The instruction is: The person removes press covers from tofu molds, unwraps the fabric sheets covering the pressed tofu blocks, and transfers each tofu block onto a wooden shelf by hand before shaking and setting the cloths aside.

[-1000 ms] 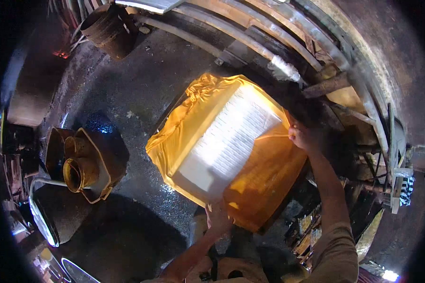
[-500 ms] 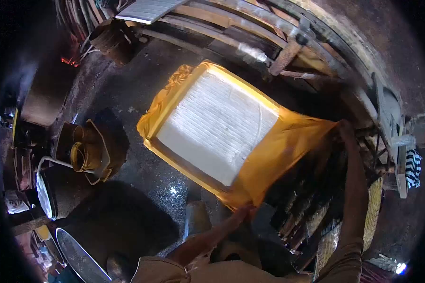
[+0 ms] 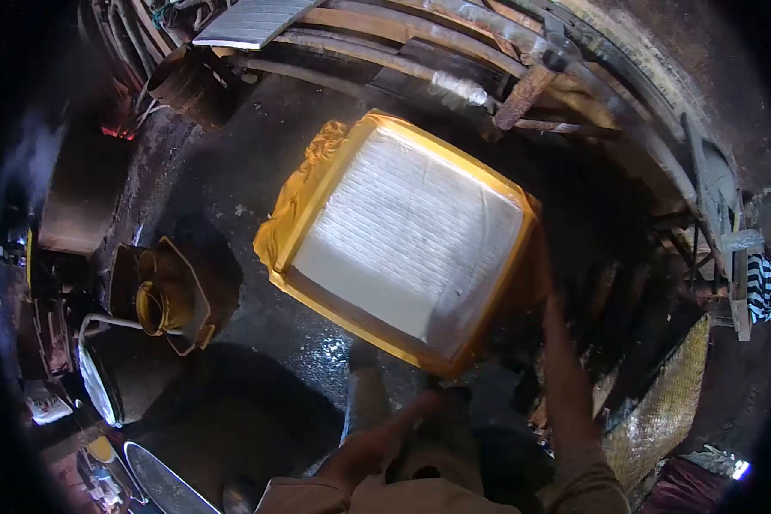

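A rectangular frame (image 3: 351, 328) draped in orange cloth (image 3: 295, 201) stands in the middle of the view. A flat white layer with ridged lines (image 3: 403, 227) fills most of it. My right hand (image 3: 539, 257) is at the frame's right edge, against the cloth there; blur and shadow hide its fingers. Close to the frame's near corner is my left hand (image 3: 428, 398), dark, its fingers not distinct. Along the far left side the cloth lies bunched over the rim.
Left of the frame stands a rusty container (image 3: 201, 295) with a yellowish can (image 3: 152, 307) in it. Large round vessels (image 3: 158, 475) stand at lower left. Pipes and beams (image 3: 385, 60) run along the back. A woven mat (image 3: 660, 424) leans at right. Embers (image 3: 117, 133) glow at far left.
The cloth stretched out to the right has come in against the frame's right rim. My right hand has moved left to that edge; my left hand is slightly lower. The view has shifted a little.
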The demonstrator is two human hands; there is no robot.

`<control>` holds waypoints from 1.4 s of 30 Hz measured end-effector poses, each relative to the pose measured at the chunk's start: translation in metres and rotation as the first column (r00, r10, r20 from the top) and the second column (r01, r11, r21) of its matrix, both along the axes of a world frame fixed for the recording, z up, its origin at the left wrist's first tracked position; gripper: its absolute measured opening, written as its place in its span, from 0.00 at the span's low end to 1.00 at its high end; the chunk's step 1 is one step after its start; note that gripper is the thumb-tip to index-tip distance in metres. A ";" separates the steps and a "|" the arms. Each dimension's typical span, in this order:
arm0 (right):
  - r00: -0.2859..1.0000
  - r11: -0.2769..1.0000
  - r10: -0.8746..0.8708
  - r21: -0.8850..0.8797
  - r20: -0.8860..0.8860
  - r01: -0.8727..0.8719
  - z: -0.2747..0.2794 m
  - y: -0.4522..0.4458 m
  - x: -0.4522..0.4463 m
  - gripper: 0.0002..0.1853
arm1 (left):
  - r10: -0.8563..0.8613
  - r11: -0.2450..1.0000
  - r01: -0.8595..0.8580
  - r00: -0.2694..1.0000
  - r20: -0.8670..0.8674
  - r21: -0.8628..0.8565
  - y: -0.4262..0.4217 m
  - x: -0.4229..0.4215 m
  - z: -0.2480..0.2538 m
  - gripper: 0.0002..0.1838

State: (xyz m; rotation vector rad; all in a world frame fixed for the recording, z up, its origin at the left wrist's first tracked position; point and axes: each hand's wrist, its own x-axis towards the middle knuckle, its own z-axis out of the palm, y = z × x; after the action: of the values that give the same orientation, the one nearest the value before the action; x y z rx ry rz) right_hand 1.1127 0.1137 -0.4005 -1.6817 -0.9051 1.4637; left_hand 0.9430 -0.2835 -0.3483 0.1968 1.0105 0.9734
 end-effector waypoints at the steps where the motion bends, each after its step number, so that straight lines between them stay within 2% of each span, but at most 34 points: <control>1: 1.000 0.997 -0.010 -0.082 0.008 0.011 -0.020 -0.048 0.006 0.13 | 0.000 0.999 -0.007 0.990 -0.138 -0.051 -0.015 -0.033 -0.018 0.25; 2: 0.999 0.986 -0.028 -0.165 0.016 0.031 -0.041 -0.096 0.015 0.14 | -0.032 0.994 0.002 0.958 -0.285 -0.106 -0.029 -0.066 -0.035 0.25; 4: 0.997 0.936 -0.069 -0.345 0.036 0.077 -0.072 -0.195 0.029 0.16 | -0.283 0.956 0.155 0.709 -0.646 -0.249 -0.055 -0.134 -0.067 0.25; 6: 0.993 0.853 -0.116 -0.511 0.017 0.108 -0.092 -0.285 0.032 0.18 | -0.377 0.913 0.124 0.620 -0.688 -0.389 -0.074 -0.202 -0.096 0.26; 7: 0.987 0.810 -0.158 -0.573 -0.009 0.124 -0.104 -0.325 0.030 0.19 | 0.054 0.893 -0.241 0.896 -0.440 -0.381 -0.079 -0.223 -0.104 0.27; 8: 0.976 0.780 -0.212 -0.611 -0.052 0.137 -0.109 -0.356 0.016 0.20 | 0.563 0.653 -0.591 0.797 -0.219 -0.473 -0.080 -0.246 -0.104 0.28; 9: 0.949 0.780 -0.296 -0.601 -0.111 0.173 -0.089 -0.366 -0.018 0.20 | -0.098 0.955 -0.091 0.801 -0.591 -0.281 -0.104 -0.271 -0.136 0.28; 10: 0.911 0.775 -0.376 -0.596 -0.170 0.209 -0.066 -0.375 -0.055 0.20 | -0.393 0.919 0.258 0.566 -0.725 -0.297 -0.121 -0.284 -0.169 0.28; 11: 0.866 0.772 -0.446 -0.587 -0.227 0.244 -0.062 -0.378 -0.081 0.19 | -0.507 0.780 0.522 0.206 -0.837 -0.344 -0.130 -0.299 -0.187 0.28; 12: 0.812 0.764 -0.511 -0.582 -0.283 0.277 -0.060 -0.382 -0.107 0.19 | -0.508 0.762 0.489 0.042 -0.860 -0.425 -0.105 -0.306 -0.172 0.27; 13: 0.614 0.687 -0.663 -0.674 -0.429 0.270 -0.075 -0.388 -0.120 0.22 | -0.512 0.742 0.438 -0.118 -0.851 -0.507 -0.077 -0.314 -0.153 0.27; 14: 0.360 0.617 -0.773 -0.753 -0.523 0.229 -0.093 -0.393 -0.132 0.25 | -0.526 0.739 0.415 -0.136 -0.840 -0.530 -0.071 -0.317 -0.163 0.27; 16: 0.263 0.574 -0.817 -0.763 -0.512 0.298 -0.122 -0.390 -0.154 0.25 | -0.475 0.811 0.379 -0.020 -0.880 -0.446 -0.074 -0.318 -0.191 0.26; 17: 0.239 0.551 -0.835 -0.758 -0.496 0.350 -0.132 -0.387 -0.163 0.25 | -0.344 0.919 0.293 0.270 -0.900 -0.264 -0.080 -0.319 -0.208 0.26; 18: 0.219 0.533 -0.846 -0.747 -0.487 0.398 -0.140 -0.385 -0.168 0.25 | 0.085 0.996 -0.074 0.775 -0.626 0.043 -0.090 -0.319 -0.225 0.26; 19: 0.204 0.521 -0.851 -0.735 -0.483 0.433 -0.143 -0.385 -0.169 0.25 | 0.436 0.899 -0.425 0.890 -0.132 0.101 -0.094 -0.318 -0.233 0.26; 20: 0.188 0.504 -0.860 -0.727 -0.475 0.467 -0.144 -0.387 -0.167 0.25 | 0.550 0.825 -0.562 0.823 0.145 0.064 -0.101 -0.318 -0.238 0.26; 22: 0.151 0.472 -0.871 -0.712 -0.468 0.519 -0.140 -0.395 -0.160 0.25 | 0.573 0.786 -0.617 0.752 0.325 0.040 -0.108 -0.320 -0.240 0.26; 23: 0.135 0.460 -0.874 -0.708 -0.466 0.536 -0.135 -0.404 -0.157 0.25 | 0.519 0.842 -0.520 0.853 0.049 0.145 -0.111 -0.318 -0.241 0.26; 24: 0.124 0.462 -0.870 -0.700 -0.477 0.545 -0.128 -0.414 -0.155 0.26 | 0.436 0.897 -0.398 0.865 -0.248 0.190 -0.112 -0.315 -0.240 0.27; 26: 0.155 0.541 -0.820 -0.658 -0.551 0.523 -0.106 -0.426 -0.163 0.25 | 0.231 0.972 -0.118 0.625 -0.746 0.202 -0.112 -0.306 -0.235 0.28; 27: 0.185 0.603 -0.777 -0.626 -0.602 0.495 -0.092 -0.430 -0.169 0.25 | 0.536 0.832 -0.549 0.753 -0.381 0.084 -0.112 -0.302 -0.224 0.28; 28: 0.245 0.717 -0.680 -0.557 -0.691 0.419 -0.072 -0.434 -0.177 0.25 | 0.811 0.569 -0.793 0.585 -0.012 -0.217 -0.112 -0.299 -0.209 0.29; 29: 0.240 0.720 -0.675 -0.554 -0.697 0.418 -0.039 -0.431 -0.184 0.25 | 0.957 0.282 -0.759 0.182 0.224 -0.587 -0.115 -0.296 -0.189 0.29; 30: 0.282 0.719 -0.686 -0.566 -0.670 0.403 0.000 -0.427 -0.190 0.25 | 0.956 0.286 -0.762 0.184 0.229 -0.581 -0.117 -0.291 -0.151 0.29; 32: 0.415 0.776 -0.629 -0.498 -0.657 0.387 0.020 -0.436 -0.179 0.25 | 0.836 0.547 -0.693 0.431 0.339 -0.469 -0.114 -0.286 -0.048 0.30; 34: 0.556 0.873 -0.479 -0.303 -0.680 0.382 0.030 -0.453 -0.136 0.26 | 0.821 0.569 -0.665 0.493 0.287 -0.484 -0.139 -0.303 -0.018 0.29; 35: 0.605 0.908 -0.389 -0.177 -0.694 0.380 0.051 -0.459 -0.122 0.27 | 0.731 0.682 -0.671 0.618 0.288 -0.291 -0.159 -0.312 -0.009 0.28; 36: 0.604 0.908 -0.387 -0.175 -0.697 0.380 0.073 -0.465 -0.123 0.27 | 0.632 0.769 -0.633 0.731 0.259 -0.089 -0.175 -0.316 -0.002 0.27; 38: 0.545 0.848 -0.482 -0.208 -0.686 0.488 0.106 -0.480 -0.137 0.26 | 0.657 0.752 -0.649 0.718 0.231 -0.120 -0.200 -0.316 0.018 0.26; 39: 0.545 0.849 -0.481 -0.210 -0.687 0.485 0.097 -0.494 -0.145 0.26 | 0.682 0.731 -0.665 0.703 0.202 -0.154 -0.211 -0.315 0.025 0.25; 40: 0.481 0.774 -0.606 -0.330 -0.634 0.540 0.075 -0.513 -0.152 0.26 | 0.686 0.727 -0.669 0.700 0.198 -0.155 -0.229 -0.313 0.002 0.25; 41: 0.409 0.679 -0.718 -0.442 -0.563 0.586 0.052 -0.529 -0.156 0.25 | 0.502 0.858 -0.513 0.835 -0.227 0.011 -0.248 -0.313 -0.042 0.23; 42: 0.408 0.680 -0.719 -0.444 -0.563 0.584 0.032 -0.539 -0.157 0.25 | 0.381 0.917 -0.395 0.816 -0.436 0.061 -0.249 -0.319 -0.060 0.22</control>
State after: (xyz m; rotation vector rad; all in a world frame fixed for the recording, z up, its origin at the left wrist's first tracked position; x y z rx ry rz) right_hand 0.9558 -0.4258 -0.3686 -1.1556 0.3444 1.4201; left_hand 0.6239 -0.5323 -0.4082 0.1914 1.5251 1.3198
